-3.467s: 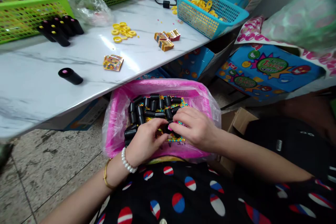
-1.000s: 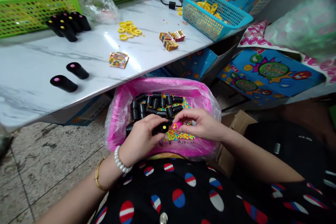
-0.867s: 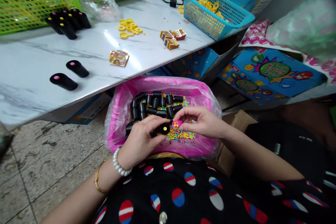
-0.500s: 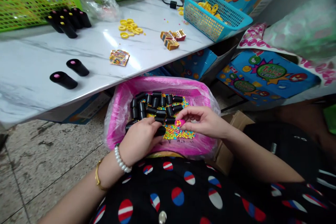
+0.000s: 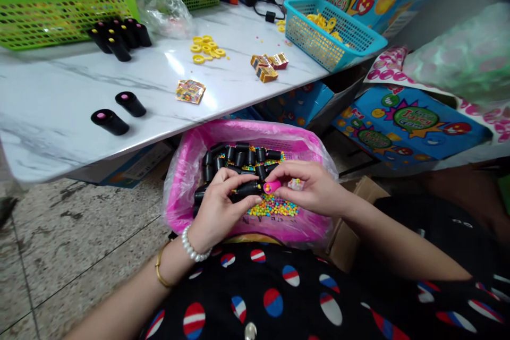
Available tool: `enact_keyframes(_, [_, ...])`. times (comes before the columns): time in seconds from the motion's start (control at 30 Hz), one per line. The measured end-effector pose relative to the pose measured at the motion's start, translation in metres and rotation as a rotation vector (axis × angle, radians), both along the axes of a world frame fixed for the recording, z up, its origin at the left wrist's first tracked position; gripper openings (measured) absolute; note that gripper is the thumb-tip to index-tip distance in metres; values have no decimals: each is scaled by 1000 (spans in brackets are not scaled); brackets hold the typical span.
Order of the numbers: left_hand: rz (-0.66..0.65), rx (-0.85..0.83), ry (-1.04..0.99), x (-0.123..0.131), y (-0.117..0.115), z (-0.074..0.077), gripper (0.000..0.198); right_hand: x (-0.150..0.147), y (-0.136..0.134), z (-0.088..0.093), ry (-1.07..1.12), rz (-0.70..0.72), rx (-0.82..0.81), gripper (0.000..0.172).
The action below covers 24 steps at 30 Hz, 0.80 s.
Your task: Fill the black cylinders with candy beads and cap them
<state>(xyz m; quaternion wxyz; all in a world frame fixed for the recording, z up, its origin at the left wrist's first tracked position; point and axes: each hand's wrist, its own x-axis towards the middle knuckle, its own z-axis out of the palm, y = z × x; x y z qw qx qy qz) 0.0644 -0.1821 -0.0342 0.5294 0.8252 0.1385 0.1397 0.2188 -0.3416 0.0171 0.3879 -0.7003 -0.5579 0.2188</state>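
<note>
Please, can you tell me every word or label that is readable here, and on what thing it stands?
"Juicy": on the blue carton on the floor, right; nearby words blurred.
"Juicy": on the carton behind the table.
Too small to read: the small packet on the table.
Too blurred: letters inside the pink basket.

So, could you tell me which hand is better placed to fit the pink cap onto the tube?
Probably the right hand: it pinches the pink cap beside the black tube in the left hand.

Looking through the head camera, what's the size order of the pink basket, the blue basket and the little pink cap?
Pink basket and blue basket: unsure, the first sits nearer the camera. Smallest: pink cap.
</note>
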Motion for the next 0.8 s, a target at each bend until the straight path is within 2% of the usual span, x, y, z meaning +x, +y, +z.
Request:
enact_keyframes(0.13, [-36, -44, -55, 2, -4, -5, 34, 1, 5, 3, -244, 49, 68, 13])
enact_keyframes(0.43, [-4, 52, -68, 0, -7, -10, 32, -4, 13, 10, -891, 201, 110, 22])
enact_keyframes(0.57, [0, 59, -86, -1, -6, -9, 31, -7, 17, 14, -964, 253, 133, 22])
enact_keyframes(0.8, [12, 68, -83, -2, -6, -10, 33, -10, 10, 22, -1097, 201, 293, 14])
